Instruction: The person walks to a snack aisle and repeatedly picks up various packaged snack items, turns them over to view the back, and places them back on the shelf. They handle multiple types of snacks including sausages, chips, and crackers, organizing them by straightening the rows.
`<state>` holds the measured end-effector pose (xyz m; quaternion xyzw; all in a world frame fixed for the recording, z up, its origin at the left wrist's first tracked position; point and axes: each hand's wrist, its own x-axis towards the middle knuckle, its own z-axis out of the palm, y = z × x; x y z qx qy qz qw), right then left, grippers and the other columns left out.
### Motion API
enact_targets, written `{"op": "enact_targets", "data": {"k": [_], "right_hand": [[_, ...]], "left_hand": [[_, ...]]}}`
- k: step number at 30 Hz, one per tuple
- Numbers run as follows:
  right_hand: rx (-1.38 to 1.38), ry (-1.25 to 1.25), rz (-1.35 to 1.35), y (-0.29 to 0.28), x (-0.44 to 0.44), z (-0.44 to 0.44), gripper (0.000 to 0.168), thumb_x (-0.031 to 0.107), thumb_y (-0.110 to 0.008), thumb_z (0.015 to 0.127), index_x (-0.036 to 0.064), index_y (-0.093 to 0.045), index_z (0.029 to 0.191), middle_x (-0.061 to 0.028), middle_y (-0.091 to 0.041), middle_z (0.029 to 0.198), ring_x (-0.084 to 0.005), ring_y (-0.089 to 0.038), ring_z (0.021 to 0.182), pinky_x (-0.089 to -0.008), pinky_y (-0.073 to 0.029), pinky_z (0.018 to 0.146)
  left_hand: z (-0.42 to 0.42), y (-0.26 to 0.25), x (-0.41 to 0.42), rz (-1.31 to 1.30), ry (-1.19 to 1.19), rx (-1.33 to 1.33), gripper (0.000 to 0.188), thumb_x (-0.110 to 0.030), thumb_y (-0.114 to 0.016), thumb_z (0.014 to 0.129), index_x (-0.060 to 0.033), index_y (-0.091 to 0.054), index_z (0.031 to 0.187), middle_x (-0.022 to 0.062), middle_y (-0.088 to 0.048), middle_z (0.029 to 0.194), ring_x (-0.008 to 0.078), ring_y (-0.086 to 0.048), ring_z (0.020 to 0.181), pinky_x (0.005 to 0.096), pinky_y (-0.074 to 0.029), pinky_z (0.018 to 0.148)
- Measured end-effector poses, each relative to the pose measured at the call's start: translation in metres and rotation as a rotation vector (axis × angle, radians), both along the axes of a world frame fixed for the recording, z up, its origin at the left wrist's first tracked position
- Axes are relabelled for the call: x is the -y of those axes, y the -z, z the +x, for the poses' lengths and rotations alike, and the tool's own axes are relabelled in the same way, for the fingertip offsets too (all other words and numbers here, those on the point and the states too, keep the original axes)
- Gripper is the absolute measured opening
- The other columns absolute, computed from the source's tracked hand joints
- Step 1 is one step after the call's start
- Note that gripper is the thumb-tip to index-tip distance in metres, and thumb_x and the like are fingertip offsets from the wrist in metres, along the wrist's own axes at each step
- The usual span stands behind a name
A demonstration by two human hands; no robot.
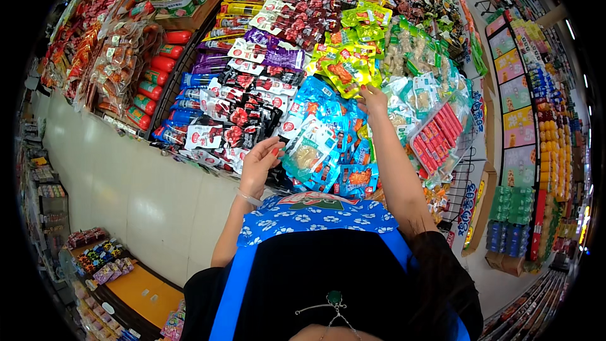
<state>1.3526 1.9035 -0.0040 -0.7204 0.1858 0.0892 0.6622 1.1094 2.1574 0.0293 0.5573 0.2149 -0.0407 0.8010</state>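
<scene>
My right hand reaches over the display with its fingertips at the lower edge of a yellow-green snack packet, one of several such packets in a pile. Whether the fingers pinch it cannot be told for sure. Lower left, my left hand hovers with bent fingers near the black and white packets, with nothing seen in it. Between the hands lie blue packets, and a clear, green-edged packet rests on top of them.
A tray of red sausage sticks lies right of my right forearm, beside a black wire rack. Red wrapped sausages and stacked tins are at the upper left. Pale floor shows at left, an orange-topped shelf below.
</scene>
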Motion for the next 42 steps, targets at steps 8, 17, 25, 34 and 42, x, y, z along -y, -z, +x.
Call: {"op": "enact_targets", "data": {"k": [8,17,25,34,42], "right_hand": [[-0.184,-0.406,0.025,0.028,0.003,-0.117,0.035,0.010,-0.062,0.090,-0.002,-0.057,0.122,-0.0121,-0.067,0.100,-0.0176,-0.067,0.078,-0.0293,-0.056,0.067],[-0.296,-0.375,0.367,0.028,-0.014,-0.172,0.056,0.005,-0.063,0.087,0.001,-0.040,0.138,-0.0126,-0.064,0.104,-0.0187,-0.065,0.093,-0.0291,-0.054,0.074],[-0.318,-0.369,0.463,0.036,-0.023,-0.170,0.046,0.003,-0.067,0.085,0.002,-0.050,0.128,-0.0080,-0.065,0.112,-0.0126,-0.064,0.091,-0.0269,-0.052,0.072],[0.082,-0.443,0.370,0.010,-0.028,-0.176,0.058,0.022,-0.075,0.083,0.002,-0.048,0.130,-0.0072,-0.064,0.103,-0.0140,-0.061,0.087,-0.0264,-0.050,0.073],[0.003,-0.127,0.316,0.038,0.049,-0.145,0.043,0.037,-0.065,0.091,0.002,-0.061,0.116,-0.0084,-0.068,0.093,-0.0137,-0.064,0.083,-0.0269,-0.052,0.072]], "left_hand": [[-0.007,0.040,0.003,0.369,0.124,0.104,0.041,-0.010,-0.060,0.091,0.0027,-0.052,0.129,0.0153,-0.060,0.123,0.0236,-0.061,0.106,0.0312,-0.047,0.092],[0.052,0.046,0.044,1.410,0.518,0.257,0.092,-0.003,-0.078,0.066,-0.0007,-0.029,0.144,0.0267,-0.044,0.134,0.0437,-0.043,0.121,0.0458,-0.037,0.102],[0.056,0.024,0.047,0.817,0.463,0.055,0.069,0.002,-0.072,0.075,0.0020,-0.041,0.137,0.0127,-0.069,0.095,0.0191,-0.065,0.079,0.0286,-0.050,0.069],[0.037,0.025,0.030,-0.152,0.225,0.036,0.028,0.000,-0.062,0.088,0.0027,-0.060,0.115,0.0088,-0.068,0.106,0.0137,-0.064,0.092,0.0269,-0.051,0.082],[0.014,0.049,-0.004,-0.845,0.085,0.275,0.047,-0.010,-0.054,0.094,-0.0043,-0.040,0.138,0.0154,-0.053,0.132,0.0307,-0.051,0.122,0.0483,-0.041,0.104]]}}
